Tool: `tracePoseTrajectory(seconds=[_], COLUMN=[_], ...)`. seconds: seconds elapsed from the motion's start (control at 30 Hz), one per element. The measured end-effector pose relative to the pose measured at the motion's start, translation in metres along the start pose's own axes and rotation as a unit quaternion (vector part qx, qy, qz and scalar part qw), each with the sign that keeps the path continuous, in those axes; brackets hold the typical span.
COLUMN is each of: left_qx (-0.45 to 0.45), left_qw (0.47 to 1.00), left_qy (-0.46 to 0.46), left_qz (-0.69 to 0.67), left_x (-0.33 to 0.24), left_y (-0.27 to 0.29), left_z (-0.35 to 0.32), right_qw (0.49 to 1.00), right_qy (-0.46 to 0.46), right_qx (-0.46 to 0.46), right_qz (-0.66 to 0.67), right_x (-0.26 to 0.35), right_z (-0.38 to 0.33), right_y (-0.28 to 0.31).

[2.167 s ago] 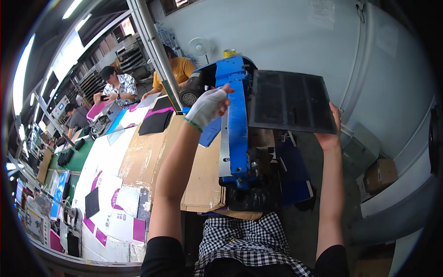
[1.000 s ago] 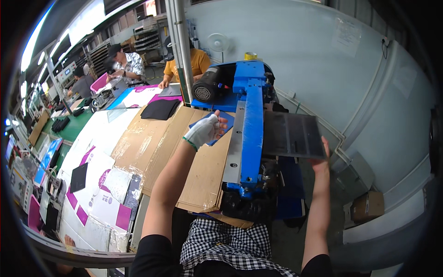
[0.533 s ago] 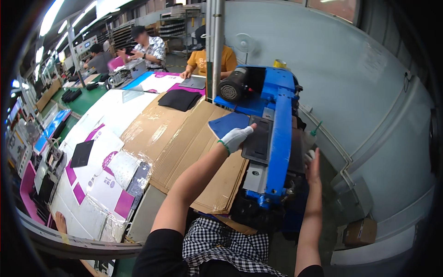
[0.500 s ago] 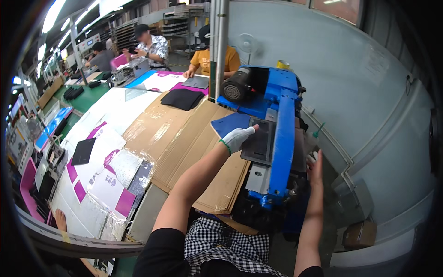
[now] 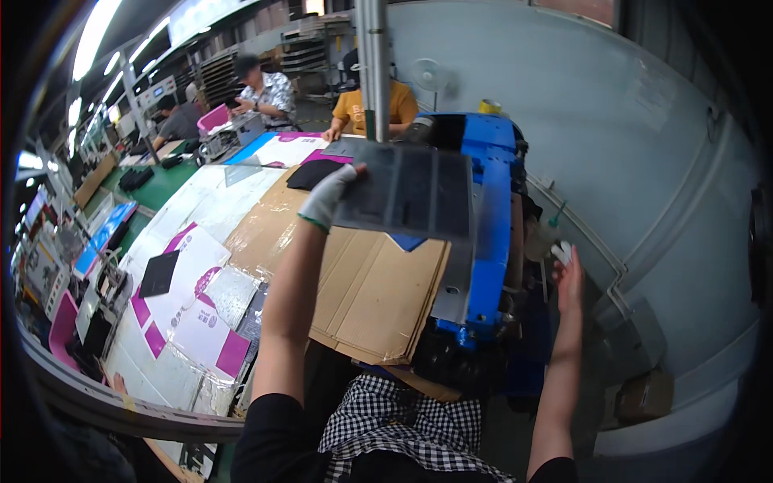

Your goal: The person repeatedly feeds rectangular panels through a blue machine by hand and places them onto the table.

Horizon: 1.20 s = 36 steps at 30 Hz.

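- Pale blue-grey wall (image 5: 564, 105) behind, a long counter (image 5: 189, 193) at the left partly covered with brown corrugated cardboard (image 5: 386, 298), and a blue metal machine (image 5: 488, 274) just right of that cardboard.
- Left arm (image 5: 280, 330) reaches forward over the cardboard; right arm (image 5: 557, 370) points upward beyond the machine's right side.
- Hands well apart: the left hand (image 5: 330, 196), in a white glove with bare fingertips, is clamped on the left edge of a dark, flat, rectangular sheet (image 5: 411, 189), held above the cardboard and overlapping the machine in view.
- Right hand (image 5: 568, 278) has fingers partly curled, white showing at the fingertips; cannot tell whether they grip anything.
- Cloudy plastic bottle (image 5: 539, 240) with a green spout (image 5: 557, 212) near the right hand; contents unclear.
- Brown cardboard box (image 5: 644, 396) at lower right and pink plastic tub (image 5: 214, 118) at upper left; contents not discernible.
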<state>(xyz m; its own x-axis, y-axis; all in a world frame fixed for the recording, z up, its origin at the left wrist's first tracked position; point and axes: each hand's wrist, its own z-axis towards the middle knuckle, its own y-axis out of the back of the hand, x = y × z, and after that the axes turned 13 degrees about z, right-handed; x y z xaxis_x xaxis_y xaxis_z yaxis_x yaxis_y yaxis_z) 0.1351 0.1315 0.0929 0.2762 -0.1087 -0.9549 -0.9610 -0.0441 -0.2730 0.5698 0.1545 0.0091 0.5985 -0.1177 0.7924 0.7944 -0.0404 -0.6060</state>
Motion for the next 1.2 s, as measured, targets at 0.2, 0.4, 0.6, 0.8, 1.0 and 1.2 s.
tracePoseTrajectory(seconds=[0.2,0.4,0.6,0.8,1.0,1.2], left_qx=[-0.007,0.099,0.134,0.169,0.155,0.000], left_qw=[0.998,0.994,0.980,0.984,0.987,0.950], left_qy=[-0.061,-0.018,-0.032,0.053,0.042,0.114], left_qz=[-0.001,0.049,0.146,0.014,-0.023,0.290], left_x=[-0.029,-0.019,0.005,0.055,0.075,0.100], left_y=[-0.116,-0.198,-0.167,-0.097,-0.081,-0.086], left_z=[-0.039,-0.018,0.021,0.039,0.033,0.048], right_qw=[0.959,0.968,0.969,0.974,0.915,0.954], right_qy=[-0.096,0.130,0.035,-0.016,-0.201,-0.209], right_qx=[0.236,0.066,0.101,0.054,0.198,0.141], right_qz=[0.121,0.205,0.223,0.218,0.288,0.166], right_x=[0.050,0.085,0.098,0.012,-0.041,-0.043], right_z=[-0.041,-0.052,-0.017,0.014,0.005,0.016], right_y=[-0.060,-0.039,0.042,0.081,0.043,0.058])
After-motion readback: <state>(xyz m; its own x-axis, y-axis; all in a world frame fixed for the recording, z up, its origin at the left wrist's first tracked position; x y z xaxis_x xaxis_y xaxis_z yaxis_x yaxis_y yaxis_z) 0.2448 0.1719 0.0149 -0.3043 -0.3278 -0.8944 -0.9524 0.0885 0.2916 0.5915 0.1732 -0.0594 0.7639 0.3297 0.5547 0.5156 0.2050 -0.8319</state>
